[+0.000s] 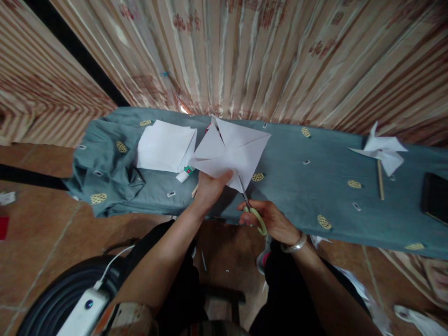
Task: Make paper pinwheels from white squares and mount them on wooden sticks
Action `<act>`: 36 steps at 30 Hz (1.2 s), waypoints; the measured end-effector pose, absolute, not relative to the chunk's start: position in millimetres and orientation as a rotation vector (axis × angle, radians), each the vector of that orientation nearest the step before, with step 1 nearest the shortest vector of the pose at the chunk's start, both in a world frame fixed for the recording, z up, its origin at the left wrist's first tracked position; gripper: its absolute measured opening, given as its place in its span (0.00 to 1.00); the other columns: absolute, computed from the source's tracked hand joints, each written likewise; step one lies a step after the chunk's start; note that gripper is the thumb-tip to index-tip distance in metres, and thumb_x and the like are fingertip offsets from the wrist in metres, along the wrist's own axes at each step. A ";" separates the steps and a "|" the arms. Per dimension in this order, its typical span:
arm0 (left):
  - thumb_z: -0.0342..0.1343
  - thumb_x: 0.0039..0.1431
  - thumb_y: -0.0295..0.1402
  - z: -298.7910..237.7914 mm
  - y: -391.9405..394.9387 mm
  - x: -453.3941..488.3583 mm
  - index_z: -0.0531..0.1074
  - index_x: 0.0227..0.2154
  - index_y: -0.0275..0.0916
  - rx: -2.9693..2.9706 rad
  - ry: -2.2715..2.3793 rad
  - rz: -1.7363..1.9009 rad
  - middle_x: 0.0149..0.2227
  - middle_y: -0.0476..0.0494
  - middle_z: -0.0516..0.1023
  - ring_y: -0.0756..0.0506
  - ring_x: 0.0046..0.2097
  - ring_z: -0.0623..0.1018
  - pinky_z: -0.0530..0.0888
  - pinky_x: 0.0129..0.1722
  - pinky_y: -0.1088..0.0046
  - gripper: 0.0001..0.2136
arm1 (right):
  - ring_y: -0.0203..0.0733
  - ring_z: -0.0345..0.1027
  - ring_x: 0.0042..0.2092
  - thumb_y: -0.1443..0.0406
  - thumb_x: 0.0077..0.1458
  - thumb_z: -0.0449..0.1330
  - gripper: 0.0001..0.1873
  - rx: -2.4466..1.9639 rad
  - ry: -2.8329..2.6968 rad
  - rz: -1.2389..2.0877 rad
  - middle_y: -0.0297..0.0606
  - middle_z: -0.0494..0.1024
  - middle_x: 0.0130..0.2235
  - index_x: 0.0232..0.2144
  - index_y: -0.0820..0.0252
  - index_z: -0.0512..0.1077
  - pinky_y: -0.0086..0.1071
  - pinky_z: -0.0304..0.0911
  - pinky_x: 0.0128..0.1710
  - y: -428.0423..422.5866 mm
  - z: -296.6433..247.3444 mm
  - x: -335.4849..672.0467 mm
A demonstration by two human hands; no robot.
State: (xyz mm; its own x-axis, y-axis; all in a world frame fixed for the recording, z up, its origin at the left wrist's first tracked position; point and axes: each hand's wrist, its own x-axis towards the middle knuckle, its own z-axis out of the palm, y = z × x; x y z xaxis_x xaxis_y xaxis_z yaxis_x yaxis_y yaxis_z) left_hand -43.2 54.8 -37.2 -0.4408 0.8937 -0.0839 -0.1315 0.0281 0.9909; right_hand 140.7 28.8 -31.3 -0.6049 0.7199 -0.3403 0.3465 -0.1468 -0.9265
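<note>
A white square of paper, slit inward from several corners, is held up above the table. My left hand pinches its near edge, thumb on top and fingers hidden underneath. My right hand has its fingers in the handles of scissors with pale green grips. The scissor blades meet the paper at its near corner, just right of my left thumb. A glue stick with a green and white label lies left of my left hand, beside a stack of white paper.
A finished paper pinwheel on a wooden stick lies at the right of the cloth-covered table. A dark flat object sits at the right edge. A striped curtain hangs behind. A white power bank with a cable is at lower left.
</note>
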 end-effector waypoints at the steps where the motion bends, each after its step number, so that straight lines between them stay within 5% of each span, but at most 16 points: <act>1: 0.66 0.40 0.32 -37.6 55.0 -43.5 0.71 0.47 0.37 0.827 1.461 1.547 0.38 0.40 0.82 0.38 0.44 0.79 0.75 0.46 0.63 0.27 | 0.33 0.63 0.26 0.44 0.52 0.61 0.25 -1.202 -1.818 1.819 0.34 0.76 0.26 0.35 0.61 0.74 0.28 0.57 0.25 28.6 -31.6 140.7; 36: 0.66 0.41 0.34 -47.0 57.0 -47.5 0.70 0.43 0.38 0.903 1.460 1.565 0.40 0.40 0.80 0.41 0.44 0.79 0.75 0.48 0.63 0.23 | 0.32 0.62 0.23 0.45 0.40 0.69 0.26 -1.331 -1.562 1.936 0.30 0.72 0.20 0.31 0.60 0.73 0.27 0.56 0.22 28.7 -28.3 135.2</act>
State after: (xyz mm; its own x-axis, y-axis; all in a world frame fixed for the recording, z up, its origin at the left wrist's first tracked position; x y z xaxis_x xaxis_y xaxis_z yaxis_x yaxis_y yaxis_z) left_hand -47.5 57.0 -47.0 -0.4285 0.9034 -0.0181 -0.0807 -0.0183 0.9966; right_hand 135.2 28.7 -28.3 -0.5151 0.7253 -0.4568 0.2934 -0.3516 -0.8890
